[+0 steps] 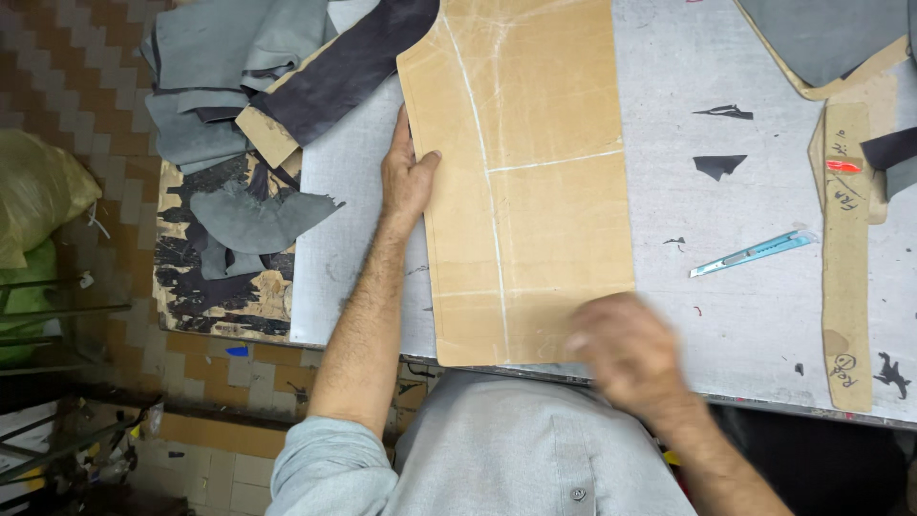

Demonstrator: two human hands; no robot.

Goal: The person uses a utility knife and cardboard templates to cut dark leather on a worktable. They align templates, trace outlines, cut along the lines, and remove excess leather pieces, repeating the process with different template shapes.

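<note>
A big tan card pattern (525, 172) lies flat on the grey worktop (745, 287), reaching from the near edge to the far one, with white chalk lines drawn across it. The left hand (406, 177) rests against its left edge, fingers laid out straight along the card and thumb on top, pressing rather than gripping. The right hand (626, 349) is at the pattern's near right corner, blurred, so I cannot tell how its fingers are set. To the right lie a blue knife (753, 253) and a narrow card strip (847, 258); grey leather scraps (220, 86) are heaped at far left.
</note>
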